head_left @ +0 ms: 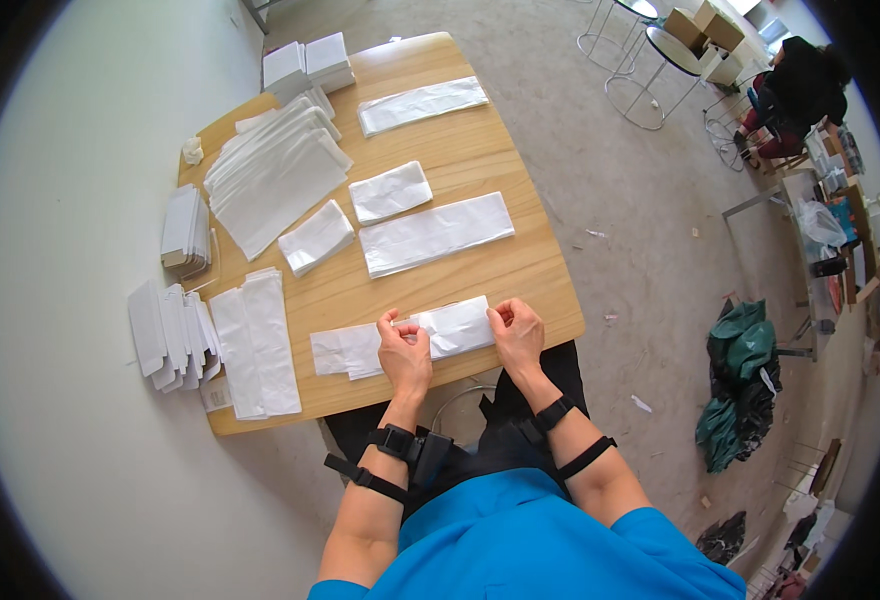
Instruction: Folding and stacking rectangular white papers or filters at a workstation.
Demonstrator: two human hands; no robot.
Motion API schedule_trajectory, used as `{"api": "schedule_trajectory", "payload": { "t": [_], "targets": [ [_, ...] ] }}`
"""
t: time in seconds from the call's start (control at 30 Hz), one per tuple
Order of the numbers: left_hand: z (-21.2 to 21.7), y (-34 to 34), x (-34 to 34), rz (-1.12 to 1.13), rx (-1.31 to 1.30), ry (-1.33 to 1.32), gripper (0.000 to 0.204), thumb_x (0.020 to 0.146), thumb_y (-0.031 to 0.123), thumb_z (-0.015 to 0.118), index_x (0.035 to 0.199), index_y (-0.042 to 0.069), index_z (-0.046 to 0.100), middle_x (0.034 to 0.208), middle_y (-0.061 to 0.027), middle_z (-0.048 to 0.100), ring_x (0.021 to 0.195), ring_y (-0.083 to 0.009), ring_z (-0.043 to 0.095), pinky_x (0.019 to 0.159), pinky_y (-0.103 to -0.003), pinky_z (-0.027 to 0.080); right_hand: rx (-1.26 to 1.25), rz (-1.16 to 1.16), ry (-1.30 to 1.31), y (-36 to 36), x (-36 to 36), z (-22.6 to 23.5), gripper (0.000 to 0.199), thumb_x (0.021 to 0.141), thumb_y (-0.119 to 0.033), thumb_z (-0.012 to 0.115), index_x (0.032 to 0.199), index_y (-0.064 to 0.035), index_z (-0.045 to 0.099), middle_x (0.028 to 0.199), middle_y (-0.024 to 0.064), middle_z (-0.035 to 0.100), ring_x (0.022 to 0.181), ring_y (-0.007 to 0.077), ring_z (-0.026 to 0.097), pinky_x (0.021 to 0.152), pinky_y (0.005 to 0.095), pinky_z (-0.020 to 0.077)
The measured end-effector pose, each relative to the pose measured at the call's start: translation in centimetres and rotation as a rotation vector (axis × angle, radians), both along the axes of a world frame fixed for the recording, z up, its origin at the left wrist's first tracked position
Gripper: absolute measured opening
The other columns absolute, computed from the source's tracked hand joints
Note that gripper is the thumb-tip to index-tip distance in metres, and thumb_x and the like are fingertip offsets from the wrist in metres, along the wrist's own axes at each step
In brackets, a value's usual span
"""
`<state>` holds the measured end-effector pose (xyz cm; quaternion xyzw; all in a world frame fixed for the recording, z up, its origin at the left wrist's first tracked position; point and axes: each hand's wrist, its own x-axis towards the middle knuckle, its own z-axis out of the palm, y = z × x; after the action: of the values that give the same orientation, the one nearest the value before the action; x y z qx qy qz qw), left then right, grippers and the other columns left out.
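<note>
near the front edge of the counter (550, 280), the white strip (452, 330) looks partly folded, right hand (518, 335) pinching its end, left hand (406, 360) grip unclear; mid-counter packets (390, 192) seem folded, far-left fanned sheets (275, 180) unfolded.

Workshop, stacked white cartons (328, 64), littered floor (630, 285)

The bare left forearm (368, 520) angles forward to the bare left grip (406, 358), its fingers curled; the bare right forearm (598, 482) slants inward (black fabric straps (365, 478) circle both), the bare right grip (519, 338) bent, thumb and fingertips close together.
</note>
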<state>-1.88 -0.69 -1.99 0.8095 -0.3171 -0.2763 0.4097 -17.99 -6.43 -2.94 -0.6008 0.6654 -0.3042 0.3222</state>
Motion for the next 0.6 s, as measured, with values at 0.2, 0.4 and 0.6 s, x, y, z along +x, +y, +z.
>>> {"api": "schedule_trajectory", "payload": {
  "t": [0.2, 0.4, 0.6],
  "targets": [
    [-0.5, 0.3, 0.4, -0.01, -0.005, -0.036, 0.044, 0.079, 0.006, 0.064, 0.119, 0.0, 0.047, 0.077, -0.0066, 0.065, 0.067, -0.0179, 0.062, 0.064, -0.032, 0.05, 0.003, 0.008, 0.104, 0.0, 0.7, 0.4, 0.014, 0.078, -0.016, 0.069, 0.075, -0.0028, 0.063, 0.069, 0.0117, 0.064, 0.065, 0.0264, 0.063, 0.061, 0.0382, 0.0489],
    [-0.7, 0.4, 0.3, -0.027, -0.03, -0.039, 0.041, 0.08, 0.002, 0.062, 0.118, -0.001, 0.046, 0.075, -0.007, 0.062, 0.066, -0.0182, 0.061, 0.064, -0.032, 0.05, 0.049, 0.022, 0.097, 0.0, 0.7, 0.6, 0.015, 0.078, -0.016, 0.07, 0.075, -0.0057, 0.06, 0.074, 0.0096, 0.061, 0.07, 0.029, 0.062, 0.062, 0.042, 0.0478],
    [-0.8, 0.5, 0.4, -0.03, -0.051, -0.024, 0.04, 0.08, 0.001, 0.061, 0.117, -0.002, 0.045, 0.075, -0.0076, 0.059, 0.064, -0.0184, 0.059, 0.063, -0.032, 0.049, 0.07, 0.028, 0.109, -0.1, 0.7, 0.8, 0.017, 0.078, -0.017, 0.071, 0.075, -0.0058, 0.059, 0.074, 0.0095, 0.061, 0.07, 0.0291, 0.062, 0.063, 0.0421, 0.0476]
  ]
}}
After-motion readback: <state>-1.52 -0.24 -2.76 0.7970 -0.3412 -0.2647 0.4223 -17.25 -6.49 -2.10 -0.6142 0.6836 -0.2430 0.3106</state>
